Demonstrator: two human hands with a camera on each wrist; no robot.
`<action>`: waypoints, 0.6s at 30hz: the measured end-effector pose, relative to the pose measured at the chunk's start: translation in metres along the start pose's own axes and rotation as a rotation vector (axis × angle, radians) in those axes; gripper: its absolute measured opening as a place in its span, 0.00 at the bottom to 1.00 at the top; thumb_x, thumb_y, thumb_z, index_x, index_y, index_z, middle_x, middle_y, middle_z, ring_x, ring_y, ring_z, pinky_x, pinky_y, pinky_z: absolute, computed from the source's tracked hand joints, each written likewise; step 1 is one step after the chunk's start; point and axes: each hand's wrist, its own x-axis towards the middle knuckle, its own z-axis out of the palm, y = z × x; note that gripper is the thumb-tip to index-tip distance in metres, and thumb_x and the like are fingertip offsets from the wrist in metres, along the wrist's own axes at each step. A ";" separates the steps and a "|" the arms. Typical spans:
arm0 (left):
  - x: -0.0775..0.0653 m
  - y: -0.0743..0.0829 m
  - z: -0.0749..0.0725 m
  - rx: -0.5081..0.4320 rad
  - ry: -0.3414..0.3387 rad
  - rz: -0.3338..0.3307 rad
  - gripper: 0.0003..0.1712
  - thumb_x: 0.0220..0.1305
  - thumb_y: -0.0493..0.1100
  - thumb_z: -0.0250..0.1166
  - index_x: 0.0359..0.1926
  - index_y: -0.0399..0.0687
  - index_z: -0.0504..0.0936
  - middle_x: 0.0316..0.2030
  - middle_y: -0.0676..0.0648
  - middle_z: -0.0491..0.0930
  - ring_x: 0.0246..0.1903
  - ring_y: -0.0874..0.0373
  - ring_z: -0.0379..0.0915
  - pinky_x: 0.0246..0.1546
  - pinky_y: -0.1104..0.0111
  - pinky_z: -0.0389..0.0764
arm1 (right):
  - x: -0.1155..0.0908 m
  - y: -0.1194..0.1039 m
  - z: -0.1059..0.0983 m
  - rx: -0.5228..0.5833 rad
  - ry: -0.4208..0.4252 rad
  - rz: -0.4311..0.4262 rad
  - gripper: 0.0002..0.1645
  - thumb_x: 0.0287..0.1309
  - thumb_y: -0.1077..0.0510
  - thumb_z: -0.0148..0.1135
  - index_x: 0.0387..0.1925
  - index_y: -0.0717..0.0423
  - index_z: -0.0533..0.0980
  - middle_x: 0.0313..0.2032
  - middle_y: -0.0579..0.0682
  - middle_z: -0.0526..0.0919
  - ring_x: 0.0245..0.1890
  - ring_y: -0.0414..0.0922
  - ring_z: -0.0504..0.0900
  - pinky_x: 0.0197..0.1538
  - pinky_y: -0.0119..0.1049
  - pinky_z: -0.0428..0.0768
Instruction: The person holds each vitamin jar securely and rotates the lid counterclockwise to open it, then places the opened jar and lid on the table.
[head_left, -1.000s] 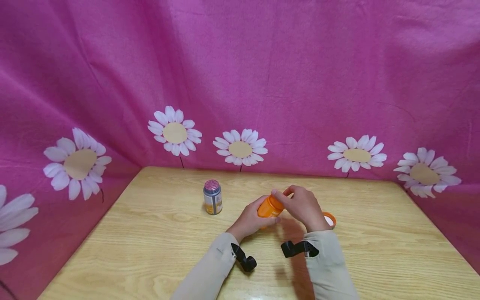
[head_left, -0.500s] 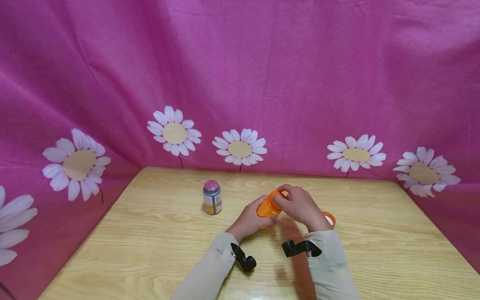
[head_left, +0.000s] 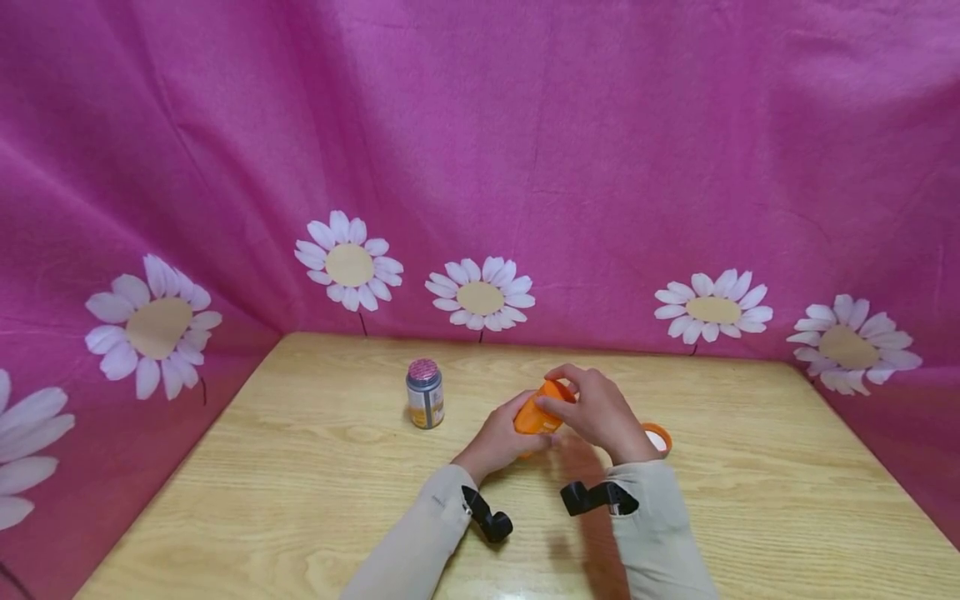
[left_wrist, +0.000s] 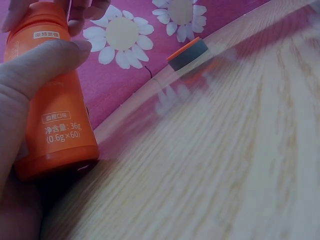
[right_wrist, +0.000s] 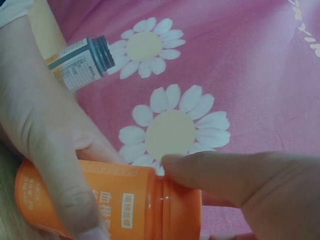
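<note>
My left hand (head_left: 497, 437) grips an orange pill bottle (head_left: 531, 420) round its body, with the thumb across the printed label (left_wrist: 57, 125). Close over the wooden table, the bottle leans to the right. At the bottle's top, my right hand (head_left: 606, 417) pinches the orange cap (right_wrist: 182, 215) between thumb and fingers. A narrow groove shows between cap and bottle shoulder in the right wrist view. Part of the cap is hidden behind the fingers. Beside the right wrist lies another cap (head_left: 657, 441), dark-sided with an orange rim, its white inside facing up.
A grey, white and yellow bottle (head_left: 425, 400) stands upright left of my hands, its mouth covered in shiny pink. Pink cloth (head_left: 600, 167) with daisies hangs behind the wooden table (head_left: 300, 483) and along both sides. A black wrist mount (head_left: 588, 498) sticks out from each sleeve.
My right hand has shifted slightly left, and its fingers have moved round the orange cap at the bottle's top. The left hand, orange bottle, grey bottle and loose cap stay nearly in place.
</note>
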 end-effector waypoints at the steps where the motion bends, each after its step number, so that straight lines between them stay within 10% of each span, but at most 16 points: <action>1: 0.000 0.001 0.000 -0.001 -0.002 -0.002 0.31 0.54 0.55 0.71 0.59 0.77 0.71 0.48 0.61 0.77 0.43 0.60 0.74 0.47 0.64 0.76 | 0.000 0.000 0.000 0.003 -0.002 -0.006 0.24 0.55 0.52 0.69 0.52 0.54 0.78 0.30 0.51 0.78 0.31 0.48 0.71 0.32 0.37 0.70; 18: 0.000 0.003 0.001 0.002 0.015 -0.035 0.29 0.56 0.53 0.71 0.58 0.74 0.72 0.45 0.60 0.77 0.42 0.59 0.74 0.46 0.63 0.75 | -0.005 0.001 -0.008 0.048 0.004 -0.087 0.24 0.56 0.61 0.66 0.55 0.54 0.76 0.47 0.56 0.78 0.38 0.51 0.72 0.37 0.39 0.73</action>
